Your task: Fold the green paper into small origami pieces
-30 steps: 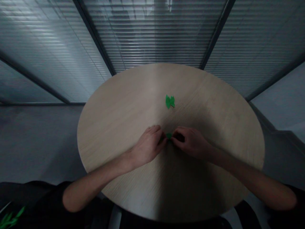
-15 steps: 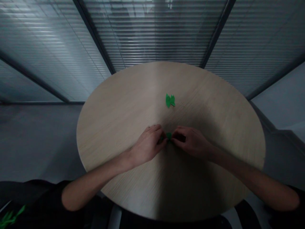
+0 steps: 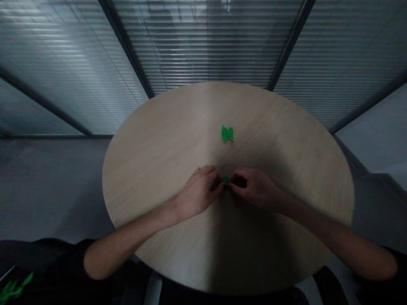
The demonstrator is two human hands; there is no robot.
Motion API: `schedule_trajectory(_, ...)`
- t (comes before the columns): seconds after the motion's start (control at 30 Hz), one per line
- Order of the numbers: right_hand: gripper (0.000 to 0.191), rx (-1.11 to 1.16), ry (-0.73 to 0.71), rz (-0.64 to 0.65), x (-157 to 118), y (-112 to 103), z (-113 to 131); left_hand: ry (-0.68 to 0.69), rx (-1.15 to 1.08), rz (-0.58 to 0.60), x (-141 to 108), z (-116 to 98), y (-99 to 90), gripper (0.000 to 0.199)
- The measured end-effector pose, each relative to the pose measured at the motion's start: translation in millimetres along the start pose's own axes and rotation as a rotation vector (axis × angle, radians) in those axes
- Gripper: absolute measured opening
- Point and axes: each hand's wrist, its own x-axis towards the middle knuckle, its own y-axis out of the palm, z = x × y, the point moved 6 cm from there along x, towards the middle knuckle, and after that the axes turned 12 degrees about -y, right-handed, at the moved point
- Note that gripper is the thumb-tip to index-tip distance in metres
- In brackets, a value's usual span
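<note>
Over the middle of the round wooden table (image 3: 152,140), my left hand (image 3: 202,189) and my right hand (image 3: 252,186) face each other with fingertips almost meeting. Between them is a small green piece (image 3: 225,179), thin like paper, pinched from the left and the right side. Fingers cover most of it, so its full shape is hidden. Farther out on the table, beyond my hands, lies a flat green cut-out (image 3: 227,133) with two pointed, leaf-like lobes; neither hand touches it.
Glass panels with blinds (image 3: 206,51) and dark frames stand past the table's far edge. Grey floor (image 3: 57,186) shows on the left. A dark shadow falls across the table's near right part. Bright green strokes (image 3: 15,290) show on dark cloth at the lower left.
Almost nothing differs. Both hands keep their pinch on the small green piece, with only a very slight shift at the fingertips. The leaf-like cut-out lies where it was.
</note>
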Motion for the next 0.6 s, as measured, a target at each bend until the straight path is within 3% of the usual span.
schedule_trajectory(0.6,0.008,-0.049,0.012,-0.032,-1.2,-0.4,1.4,-0.044,-0.015,-0.030,0.7,2.8,0.6,0.011)
